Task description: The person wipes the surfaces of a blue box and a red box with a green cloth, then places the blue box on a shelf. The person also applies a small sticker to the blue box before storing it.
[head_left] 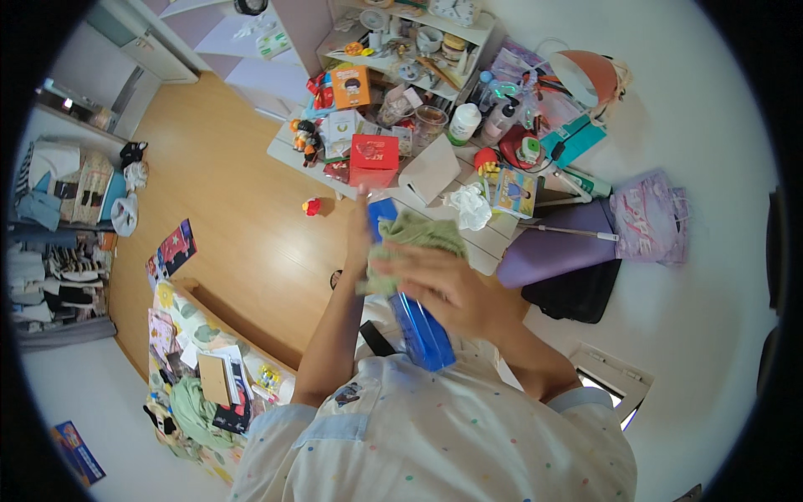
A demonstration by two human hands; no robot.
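Observation:
Against my body leans a long, glossy blue box point(421, 332), its upper end pointing towards the desk. My right hand point(439, 285) is spread over a green cloth point(423, 235) that lies across the middle of the box. My left hand point(359, 235) is upright along the left side of the box's upper part, blurred; whether its fingers grip the box cannot be told. Just beyond the box, a red box point(374, 160) and a beige flat piece point(430, 169) lie on the white desk point(483, 254). Crumpled white tissue point(469, 206) is to the right of the cloth.
Bottles, cups and small boxes crowd the desk below a white shelf point(401, 59). On the right are a purple roll point(552, 257) and a black bag point(574, 292). A bed point(207, 326) with clothes and papers is at lower left. A small red toy point(311, 206) lies on the wooden floor point(251, 213).

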